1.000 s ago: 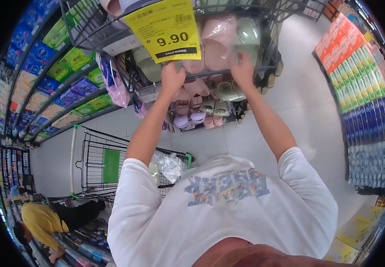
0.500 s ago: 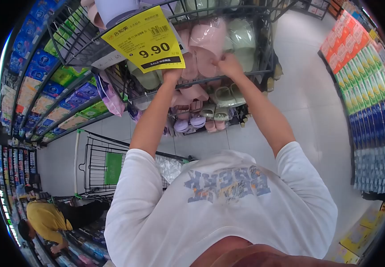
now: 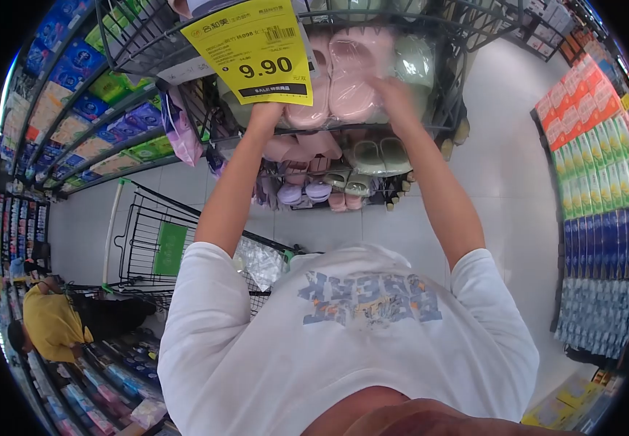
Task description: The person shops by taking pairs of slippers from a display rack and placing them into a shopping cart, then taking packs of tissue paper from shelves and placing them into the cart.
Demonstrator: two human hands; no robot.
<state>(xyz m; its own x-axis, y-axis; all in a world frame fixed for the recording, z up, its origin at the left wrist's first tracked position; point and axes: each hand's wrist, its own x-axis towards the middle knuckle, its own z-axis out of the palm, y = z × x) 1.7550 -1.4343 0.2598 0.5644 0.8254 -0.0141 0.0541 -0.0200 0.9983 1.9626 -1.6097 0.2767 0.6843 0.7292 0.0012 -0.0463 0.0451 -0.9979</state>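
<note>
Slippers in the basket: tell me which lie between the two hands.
The clear-wrapped pink ones, between left hand and right hand; green ones sit farther out, either side.

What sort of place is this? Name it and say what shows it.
Most likely a supermarket: a yellow price tag reading 9.90 is beside pink slippers, with a shopping cart and stacked packaged goods nearby.
</note>
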